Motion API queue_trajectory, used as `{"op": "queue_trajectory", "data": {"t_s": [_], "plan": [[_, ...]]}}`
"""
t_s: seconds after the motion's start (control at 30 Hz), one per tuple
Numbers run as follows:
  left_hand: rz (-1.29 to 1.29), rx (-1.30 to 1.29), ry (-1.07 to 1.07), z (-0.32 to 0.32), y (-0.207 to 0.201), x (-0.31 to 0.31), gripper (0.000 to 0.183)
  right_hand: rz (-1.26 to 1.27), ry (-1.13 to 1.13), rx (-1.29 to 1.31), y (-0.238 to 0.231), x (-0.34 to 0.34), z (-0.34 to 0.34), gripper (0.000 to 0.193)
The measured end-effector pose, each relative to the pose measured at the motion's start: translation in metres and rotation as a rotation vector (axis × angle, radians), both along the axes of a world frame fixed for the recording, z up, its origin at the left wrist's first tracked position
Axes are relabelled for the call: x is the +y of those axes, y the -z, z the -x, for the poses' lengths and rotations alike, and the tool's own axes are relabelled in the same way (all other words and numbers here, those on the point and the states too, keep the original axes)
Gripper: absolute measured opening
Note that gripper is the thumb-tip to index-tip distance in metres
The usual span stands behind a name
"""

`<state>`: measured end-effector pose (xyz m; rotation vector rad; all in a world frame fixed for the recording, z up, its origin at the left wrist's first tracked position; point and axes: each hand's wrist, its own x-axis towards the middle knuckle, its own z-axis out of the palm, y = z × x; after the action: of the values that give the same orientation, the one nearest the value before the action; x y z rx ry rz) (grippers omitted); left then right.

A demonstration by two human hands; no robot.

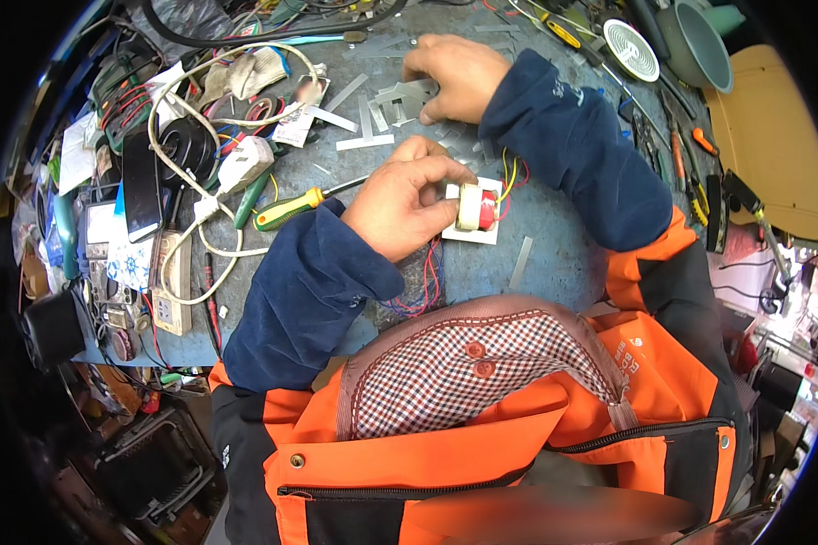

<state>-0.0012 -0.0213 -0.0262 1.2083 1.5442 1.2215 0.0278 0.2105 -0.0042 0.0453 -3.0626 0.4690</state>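
My left hand is closed around a small transformer coil, pinching it between thumb and fingers. The coil has a pale bobbin and a red wrapping, with thin yellow and red wires at its upper right. Beneath it is a white square piece. Farther off, my right hand has its fingers curled over a loose pile of thin steel laminations. Its thumb and fingers appear to grip the edge of one; the fingertips are partly hidden. More flat strips lie left of the pile.
A green-and-yellow screwdriver lies beside my left wrist. A white cable loops over clutter and a black phone at left. Pliers and screwdrivers line the right side, near a white round grille and a grey bowl.
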Motion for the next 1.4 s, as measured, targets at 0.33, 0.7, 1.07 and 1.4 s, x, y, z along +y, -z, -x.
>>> {"op": "queue_trajectory", "data": {"t_s": [0.33,0.7,1.07,1.4], "plan": [[0.050,-0.007,0.076,-0.003,-0.016,-0.005,0.065,0.402,0.300,0.163,-0.011,0.036,-0.025,0.022],[0.069,0.058,-0.011,-0.015,-0.017,-0.002,0.061,0.607,0.489,0.106,-0.009,0.053,-0.070,0.030],[0.076,0.105,-0.036,-0.017,-0.019,-0.003,0.062,0.172,0.426,0.065,0.008,0.039,-0.066,0.035],[0.061,-0.024,-0.076,-0.017,-0.003,-0.008,0.062,1.399,0.599,0.364,-0.032,0.022,-0.152,0.017]]}}
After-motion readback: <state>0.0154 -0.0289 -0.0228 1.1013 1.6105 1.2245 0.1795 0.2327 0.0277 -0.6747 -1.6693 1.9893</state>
